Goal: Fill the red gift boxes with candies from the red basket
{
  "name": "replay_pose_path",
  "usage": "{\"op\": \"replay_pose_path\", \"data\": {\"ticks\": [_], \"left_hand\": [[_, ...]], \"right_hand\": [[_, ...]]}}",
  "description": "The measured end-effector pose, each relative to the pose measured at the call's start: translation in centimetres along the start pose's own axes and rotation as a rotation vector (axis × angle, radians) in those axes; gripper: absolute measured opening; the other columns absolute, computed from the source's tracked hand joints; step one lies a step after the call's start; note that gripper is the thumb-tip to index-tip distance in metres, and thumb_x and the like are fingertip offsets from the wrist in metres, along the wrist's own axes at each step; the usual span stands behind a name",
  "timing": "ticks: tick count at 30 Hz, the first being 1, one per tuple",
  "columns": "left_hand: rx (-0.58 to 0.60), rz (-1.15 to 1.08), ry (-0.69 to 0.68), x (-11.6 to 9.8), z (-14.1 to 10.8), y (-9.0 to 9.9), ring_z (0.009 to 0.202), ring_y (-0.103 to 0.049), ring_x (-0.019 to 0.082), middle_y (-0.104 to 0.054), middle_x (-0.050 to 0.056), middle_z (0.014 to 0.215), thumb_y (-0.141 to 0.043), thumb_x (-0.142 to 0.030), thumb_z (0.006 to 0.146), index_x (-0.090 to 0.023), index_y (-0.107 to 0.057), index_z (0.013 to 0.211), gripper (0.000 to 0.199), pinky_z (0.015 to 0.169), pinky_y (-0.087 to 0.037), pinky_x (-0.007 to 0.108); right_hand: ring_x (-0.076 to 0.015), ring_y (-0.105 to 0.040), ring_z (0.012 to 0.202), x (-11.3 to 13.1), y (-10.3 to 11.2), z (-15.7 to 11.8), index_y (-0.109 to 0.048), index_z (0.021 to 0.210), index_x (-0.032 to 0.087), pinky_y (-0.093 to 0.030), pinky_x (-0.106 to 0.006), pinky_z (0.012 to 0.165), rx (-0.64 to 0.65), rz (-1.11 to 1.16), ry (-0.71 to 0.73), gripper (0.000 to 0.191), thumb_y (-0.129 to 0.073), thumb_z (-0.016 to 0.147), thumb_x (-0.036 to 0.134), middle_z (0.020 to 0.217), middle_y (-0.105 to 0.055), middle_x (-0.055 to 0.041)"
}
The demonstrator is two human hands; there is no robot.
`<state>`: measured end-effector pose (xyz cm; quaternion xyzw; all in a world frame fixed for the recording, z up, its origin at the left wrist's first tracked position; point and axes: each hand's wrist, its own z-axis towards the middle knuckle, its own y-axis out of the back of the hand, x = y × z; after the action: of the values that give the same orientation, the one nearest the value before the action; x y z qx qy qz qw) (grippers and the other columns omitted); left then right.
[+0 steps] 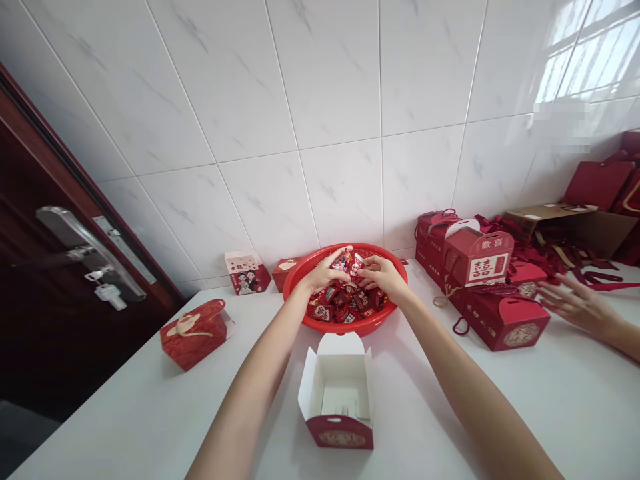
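Observation:
Both my hands are over a red plastic basket point(295, 293) heaped with red-wrapped candies point(345, 300). My left hand point(326, 270) grips wrapped candies point(343, 260) with red and blue printing, fingers closed round them. Just beside it, my right hand point(381, 277) pinches a red and white wrapped candy point(357, 265) at its fingertips. Nearer to me, between my forearms, stands an opened gift box point(345, 393). It is white inside, dark red on its front flap, and its flaps are spread; nothing lies in it.
A closed red box point(195, 333) lies at left; a couple-printed box point(247, 273) stands by the wall. Stacked red gift boxes point(480, 273) are at right, with another person's hand point(583, 307) beside them. A cardboard carton point(610, 230) sits behind. A door handle point(85, 247) is far left.

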<state>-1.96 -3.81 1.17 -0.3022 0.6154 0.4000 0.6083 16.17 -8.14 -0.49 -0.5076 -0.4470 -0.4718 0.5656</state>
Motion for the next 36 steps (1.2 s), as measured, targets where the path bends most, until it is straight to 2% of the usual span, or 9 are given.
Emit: {"op": "replay_pose_path", "data": {"ticks": [3, 9, 13, 17, 22, 25, 30, 33, 36], "left_hand": [[-0.058, 0.073, 0.032, 0.2, 0.2, 0.0, 0.101, -0.067, 0.025, -0.069, 0.01, 0.122, -0.072, -0.013, 0.062, -0.019, -0.043, 0.149, 0.092, 0.089, -0.054, 0.038], [-0.427, 0.61, -0.128, 0.6, 0.8, 0.5, 0.139, -0.045, 0.03, -0.052, 0.013, 0.148, -0.076, -0.011, 0.062, -0.016, -0.059, 0.134, 0.074, 0.116, -0.036, 0.04], [-0.155, 0.77, -0.163, 0.3, 0.7, -0.6, 0.1, -0.07, 0.022, -0.077, 0.006, 0.105, -0.06, -0.011, 0.076, -0.016, -0.076, 0.097, 0.027, 0.093, -0.052, 0.031], [0.126, 1.211, -0.021, -0.3, 0.8, -3.0, 0.077, -0.07, 0.019, -0.077, 0.003, 0.081, -0.058, -0.018, 0.082, -0.02, -0.079, 0.085, 0.021, 0.075, -0.052, 0.027], [0.072, 1.611, 0.091, -0.4, 1.2, -4.1, 0.09, -0.07, 0.036, -0.074, 0.02, 0.087, -0.066, -0.008, 0.071, -0.01, -0.076, 0.079, 0.013, 0.085, -0.049, 0.044], [0.158, 1.673, 0.044, -0.1, 1.0, -3.8, 0.107, -0.065, 0.035, -0.074, 0.019, 0.095, -0.063, -0.001, 0.069, -0.013, -0.077, 0.084, 0.023, 0.098, -0.042, 0.047], [0.491, 1.736, -0.15, 0.6, 0.8, -4.2, 0.118, -0.056, 0.033, -0.071, 0.014, 0.117, -0.072, -0.025, 0.072, -0.02, -0.071, 0.119, 0.047, 0.102, -0.039, 0.046], [0.51, 1.753, -0.141, 1.1, 1.1, -4.8, 0.118, -0.056, 0.036, -0.067, 0.017, 0.126, -0.077, -0.04, 0.066, -0.019, -0.064, 0.132, 0.07, 0.104, -0.038, 0.048], [0.485, 1.75, -0.073, 1.6, 1.4, -5.5, 0.107, -0.063, 0.035, -0.074, 0.015, 0.109, -0.077, -0.039, 0.065, -0.02, -0.073, 0.113, 0.052, 0.104, -0.036, 0.049]], "right_hand": [[-0.0142, -0.059, 0.056, -0.3, 0.2, 0.3, -0.055, 0.07, 0.021, -0.046, -0.027, 0.054, -0.105, -0.005, 0.093, 0.029, -0.082, 0.059, 0.024, 0.061, -0.062, 0.004], [-0.0133, -0.055, 0.059, -0.6, 0.3, 0.6, -0.054, 0.066, 0.021, -0.044, -0.027, 0.058, -0.214, 0.052, 0.188, 0.03, -0.079, 0.056, 0.035, 0.06, -0.06, 0.0044], [-0.0156, -0.059, 0.059, -0.5, 0.3, 0.5, -0.053, 0.075, 0.023, -0.045, -0.028, 0.056, -0.24, 0.168, 0.149, 0.034, -0.077, 0.057, 0.038, 0.062, -0.065, 0.0038], [-0.0168, -0.06, 0.058, -0.4, 0.2, 0.5, -0.051, 0.077, 0.024, -0.048, -0.029, 0.055, -0.259, 0.24, 0.147, 0.036, -0.077, 0.056, 0.039, 0.064, -0.066, 0.0039], [-0.0163, -0.059, 0.058, -0.3, 0.3, 0.7, -0.055, 0.079, 0.024, -0.048, -0.029, 0.056, -0.332, 0.199, 0.114, 0.027, -0.071, 0.061, 0.036, 0.061, -0.064, 0.0052], [-0.0159, -0.058, 0.058, -0.3, 0.4, 0.8, -0.057, 0.078, 0.024, -0.047, -0.028, 0.056, -0.358, 0.182, 0.107, 0.02, -0.067, 0.065, 0.034, 0.061, -0.063, 0.0052], [-0.0159, -0.057, 0.06, -0.4, 0.4, 1.0, -0.058, 0.077, 0.023, -0.046, -0.028, 0.056, -0.372, 0.17, 0.101, 0.016, -0.065, 0.066, 0.033, 0.061, -0.062, 0.0049], [-0.0165, -0.059, 0.062, -0.4, 0.3, 1.0, -0.058, 0.076, 0.023, -0.047, -0.028, 0.057, -0.366, 0.173, 0.101, 0.016, -0.065, 0.065, 0.032, 0.063, -0.064, 0.0041], [-0.0169, -0.059, 0.062, -0.4, 0.2, 1.1, -0.058, 0.076, 0.023, -0.048, -0.028, 0.057, -0.363, 0.176, 0.104, 0.016, -0.065, 0.064, 0.032, 0.063, -0.065, 0.0038]]}}
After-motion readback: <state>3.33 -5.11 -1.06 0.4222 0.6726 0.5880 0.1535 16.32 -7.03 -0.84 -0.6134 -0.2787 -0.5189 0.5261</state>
